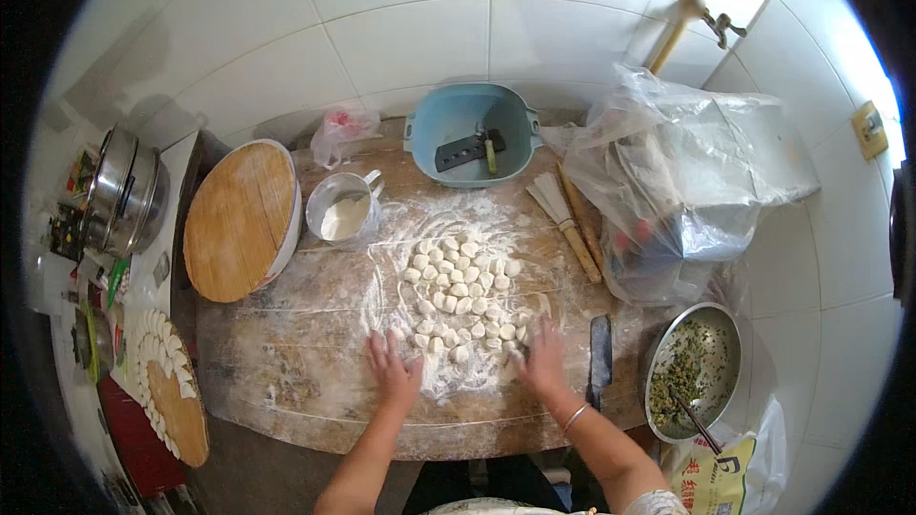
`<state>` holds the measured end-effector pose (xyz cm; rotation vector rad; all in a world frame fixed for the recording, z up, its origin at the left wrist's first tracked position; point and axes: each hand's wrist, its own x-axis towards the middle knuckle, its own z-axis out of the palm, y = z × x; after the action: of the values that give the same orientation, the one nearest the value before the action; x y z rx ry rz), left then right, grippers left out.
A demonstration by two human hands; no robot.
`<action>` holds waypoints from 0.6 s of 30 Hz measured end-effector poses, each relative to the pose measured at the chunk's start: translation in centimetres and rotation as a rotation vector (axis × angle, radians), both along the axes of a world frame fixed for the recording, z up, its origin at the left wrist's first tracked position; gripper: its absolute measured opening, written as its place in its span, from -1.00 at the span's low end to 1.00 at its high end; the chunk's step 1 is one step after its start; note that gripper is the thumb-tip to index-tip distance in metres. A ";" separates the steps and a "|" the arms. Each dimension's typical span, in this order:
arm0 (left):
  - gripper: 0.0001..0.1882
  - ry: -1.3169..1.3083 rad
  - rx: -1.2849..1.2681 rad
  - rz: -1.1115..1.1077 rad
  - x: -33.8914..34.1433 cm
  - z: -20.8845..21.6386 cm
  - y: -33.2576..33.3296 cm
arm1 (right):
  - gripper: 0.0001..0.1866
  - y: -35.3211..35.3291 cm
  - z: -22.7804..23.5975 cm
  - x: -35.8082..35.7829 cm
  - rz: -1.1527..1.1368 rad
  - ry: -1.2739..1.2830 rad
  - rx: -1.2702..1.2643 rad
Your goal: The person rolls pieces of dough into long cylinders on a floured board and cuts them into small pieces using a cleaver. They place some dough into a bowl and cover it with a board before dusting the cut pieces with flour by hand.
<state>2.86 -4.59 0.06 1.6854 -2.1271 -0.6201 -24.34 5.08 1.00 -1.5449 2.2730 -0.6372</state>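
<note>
Many small dough pieces point(463, 276) lie bunched on the floured wooden board point(286, 353). At the near left edge of the bunch is my left hand point(394, 365), its fingers spread and nothing held. My right hand point(543, 355) rests on the opposite side, fingers apart, beside the nearest dough pieces on the right. White flour point(448, 381) is scattered under and around the pieces. A cleaver-like knife point(599, 358) with a dark blade lies to the right of my right hand.
A metal bowl of chopped filling point(734, 353) sits at the right, a spoon in it. Behind are a blue basin point(420, 138), a flour cup point(366, 219), a rolling pin point(578, 200) and a plastic-covered box point(735, 148). Shaped dumplings point(157, 353) lie on a round board at left.
</note>
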 end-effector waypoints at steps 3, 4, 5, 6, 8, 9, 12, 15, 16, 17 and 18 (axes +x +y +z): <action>-0.25 -0.155 0.058 -0.060 -3.9 0.0 -0.7 | -0.27 -2.8 -1.1 4.0 -0.027 -0.107 -0.072; -0.28 -0.134 0.083 -0.049 -5.6 -0.4 -1.6 | -0.34 -4.0 -1.6 4.6 -0.048 -0.114 -0.138; -0.32 0.044 0.091 -0.071 -6.6 -1.0 -2.9 | -0.39 -5.0 -2.4 4.5 -0.048 -0.308 -0.188; -0.37 0.235 0.093 -0.100 -7.7 -1.5 -4.1 | -0.45 -6.1 -3.3 3.8 -0.057 -0.489 -0.242; -0.40 0.504 0.118 -0.046 -6.7 -0.3 -5.8 | -0.58 -8.3 -0.3 2.6 -0.116 -0.659 -0.351; -0.42 0.648 0.120 -0.028 -6.1 0.6 -6.4 | -0.58 -7.7 1.4 0.9 -0.130 -0.667 -0.349; -0.49 0.254 0.004 0.065 -2.7 2.0 -3.8 | -0.53 -2.6 0.1 -4.4 -0.178 -0.368 -0.158; -0.47 0.050 0.067 0.046 1.2 0.0 3.2 | -0.46 3.1 -0.3 -1.5 -0.080 -0.079 -0.017; -0.45 -0.007 0.023 0.030 1.3 -1.0 5.4 | -0.43 4.3 -0.9 0.2 -0.044 -0.024 0.000; -0.46 -0.044 0.022 -0.052 0.2 -0.6 7.0 | -0.43 4.8 -1.0 1.8 0.041 -0.023 0.017; -0.47 -0.080 0.021 -0.135 -1.0 0.0 8.5 | -0.43 5.0 -1.0 3.6 0.126 -0.023 0.033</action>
<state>1.89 3.91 0.02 1.6129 -2.3135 -0.6249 -20.74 10.13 0.04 -1.6406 2.1384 -0.5777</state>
